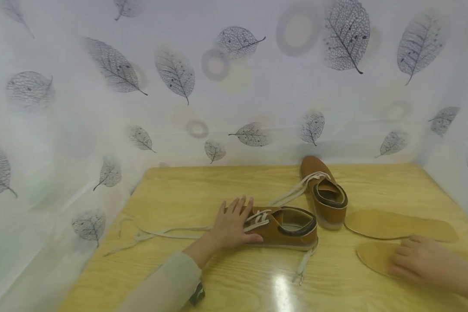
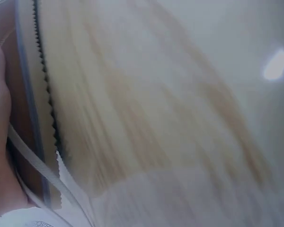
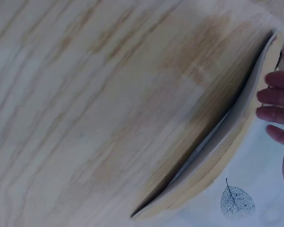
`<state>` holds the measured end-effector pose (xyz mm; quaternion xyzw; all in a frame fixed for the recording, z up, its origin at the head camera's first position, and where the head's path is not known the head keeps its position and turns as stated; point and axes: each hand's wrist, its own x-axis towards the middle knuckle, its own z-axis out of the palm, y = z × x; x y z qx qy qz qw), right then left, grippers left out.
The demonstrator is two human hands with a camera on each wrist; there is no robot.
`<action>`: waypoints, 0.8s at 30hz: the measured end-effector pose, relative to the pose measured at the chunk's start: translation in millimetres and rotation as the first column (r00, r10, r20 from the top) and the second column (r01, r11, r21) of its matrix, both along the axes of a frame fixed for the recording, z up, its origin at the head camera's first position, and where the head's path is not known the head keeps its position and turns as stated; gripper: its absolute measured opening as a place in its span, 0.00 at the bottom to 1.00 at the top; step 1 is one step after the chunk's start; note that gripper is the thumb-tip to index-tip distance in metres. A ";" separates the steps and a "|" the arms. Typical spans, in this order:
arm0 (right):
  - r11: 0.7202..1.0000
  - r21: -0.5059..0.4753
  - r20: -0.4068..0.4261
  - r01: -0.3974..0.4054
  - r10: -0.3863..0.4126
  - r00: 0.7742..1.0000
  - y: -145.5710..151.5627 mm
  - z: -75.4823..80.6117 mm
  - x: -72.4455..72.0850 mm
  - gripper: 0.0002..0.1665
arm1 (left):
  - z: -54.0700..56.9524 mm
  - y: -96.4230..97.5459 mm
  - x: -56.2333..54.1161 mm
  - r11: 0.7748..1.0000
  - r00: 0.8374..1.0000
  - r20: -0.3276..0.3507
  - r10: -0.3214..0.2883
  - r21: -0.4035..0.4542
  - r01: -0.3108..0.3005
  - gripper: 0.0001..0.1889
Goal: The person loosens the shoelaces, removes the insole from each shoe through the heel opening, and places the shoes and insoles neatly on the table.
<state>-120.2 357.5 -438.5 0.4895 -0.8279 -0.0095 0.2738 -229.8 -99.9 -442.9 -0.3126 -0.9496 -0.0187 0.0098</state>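
My left hand [image 1: 231, 225] rests over the toe of a brown lace-up shoe [image 1: 286, 240], its fingers spread and its thumb along the near side. That shoe lies with its heel to the right. Part of the hand shows at the left edge of the left wrist view, against the brown side of the shoe [image 2: 28, 109]. Over the nearer tan insole [image 1: 372, 255] is my right hand [image 1: 425, 262], fingers loosely bent and covering its middle. In the right wrist view the insole [image 3: 227, 142] bows up from the tabletop beside the fingers; firm contact cannot be made out.
A second brown shoe [image 1: 331, 212] stands behind the first, toe toward the back wall. Another tan insole [image 1: 405, 225] lies right of it. Loose white laces [image 1: 161, 235] trail left across the wooden table [image 1: 203, 184]. Leaf-patterned sheeting [image 1: 257, 99] surrounds the table.
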 end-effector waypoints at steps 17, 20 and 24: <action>0.960 -0.155 0.022 0.234 -0.233 0.972 -41.0 22.2 -13.1 0.26 | 10.5 11.9 41.2 0.733 0.925 0.344 -0.161 0.669 -0.121 0.46; 0.925 -0.184 0.135 0.332 -0.310 0.941 -52.7 31.1 -13.0 0.23 | 13.7 15.3 52.1 0.675 0.907 0.388 -0.163 0.714 -0.184 0.45; 0.838 -0.143 0.385 0.526 -0.443 0.810 -69.1 44.5 -11.8 0.18 | 20.4 22.2 66.7 0.512 0.904 0.397 -0.161 0.816 -0.267 0.36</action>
